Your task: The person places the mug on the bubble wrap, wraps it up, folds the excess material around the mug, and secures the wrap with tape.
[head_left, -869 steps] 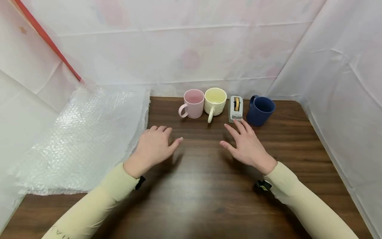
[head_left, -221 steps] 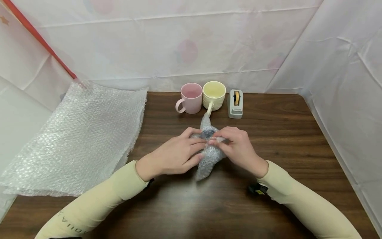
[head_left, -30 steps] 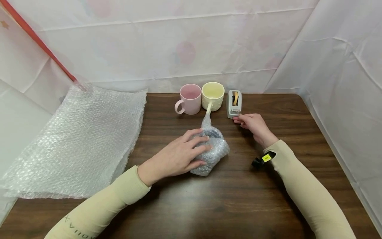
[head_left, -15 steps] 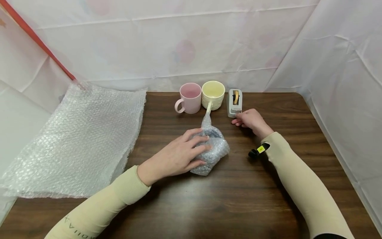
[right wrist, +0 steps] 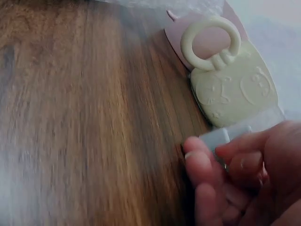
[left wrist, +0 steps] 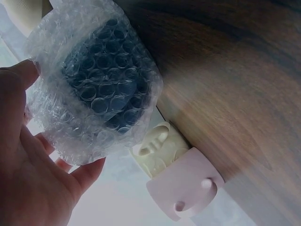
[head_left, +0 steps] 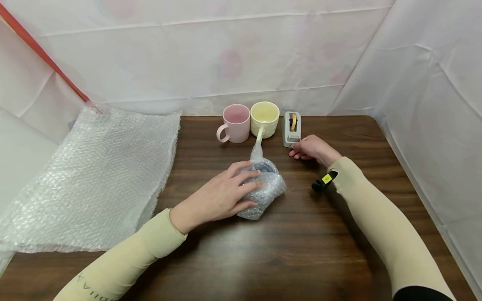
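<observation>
A dark blue mug [left wrist: 106,77] lies wrapped in a bubble wrap bundle [head_left: 269,188] at mid-table, one twisted end pointing toward the yellow mug. My left hand [head_left: 222,194] lies over the bundle's left side, fingers spread on top; in the left wrist view fingers and thumb curl round the wrap. At the front of the grey tape dispenser [head_left: 287,138], my right hand [head_left: 315,149] has thumb and index finger together at the cutter edge. The right wrist view shows those fingertips pinching at the dispenser's end, and the tape between them is mostly hidden.
Behind the bundle stand a pink mug [head_left: 239,125] and a yellow mug [head_left: 266,119], side by side at the back edge. Stacked bubble wrap sheets [head_left: 101,175] cover the left of the wooden table [head_left: 263,259]. White curtains [head_left: 188,62] enclose the back and sides.
The blue mug, earlier bare beside the dispenser, is now wrapped at mid-table. The right hand left the bundle for the dispenser and has just shifted slightly forward there; the left hand stays put.
</observation>
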The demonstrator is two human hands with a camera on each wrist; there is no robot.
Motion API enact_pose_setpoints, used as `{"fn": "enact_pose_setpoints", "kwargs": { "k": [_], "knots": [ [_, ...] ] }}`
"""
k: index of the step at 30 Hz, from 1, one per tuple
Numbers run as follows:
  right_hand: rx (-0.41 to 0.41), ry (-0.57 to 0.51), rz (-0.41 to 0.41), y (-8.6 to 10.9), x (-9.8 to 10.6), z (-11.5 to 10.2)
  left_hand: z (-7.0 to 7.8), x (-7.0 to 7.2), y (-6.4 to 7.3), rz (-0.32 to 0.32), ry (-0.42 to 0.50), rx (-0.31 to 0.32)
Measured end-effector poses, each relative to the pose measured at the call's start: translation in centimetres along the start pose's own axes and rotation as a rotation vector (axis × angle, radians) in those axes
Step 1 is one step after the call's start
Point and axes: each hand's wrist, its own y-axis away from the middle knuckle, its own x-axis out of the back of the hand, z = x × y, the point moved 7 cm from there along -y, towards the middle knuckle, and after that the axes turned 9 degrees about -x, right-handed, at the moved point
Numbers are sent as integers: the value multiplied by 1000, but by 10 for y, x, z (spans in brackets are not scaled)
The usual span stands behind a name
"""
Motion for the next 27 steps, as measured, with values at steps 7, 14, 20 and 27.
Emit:
{"fn": "enact_pose_setpoints", "kwargs": {
  "k": [7, 14, 20, 27],
  "knots": [
    [16, -135, -105, -1, 3, 15, -1, -2, 1, 5, 26, 4],
    [5, -95, -42, -3, 1, 21, -1, -1, 1, 17, 17, -5],
    [73, 22, 0, 2, 0, 15, -1, -1, 1, 11, 20, 0],
    [317, 86, -72, 25, -1, 1, -2, 0, 1, 0, 24, 2]
  ]
}}
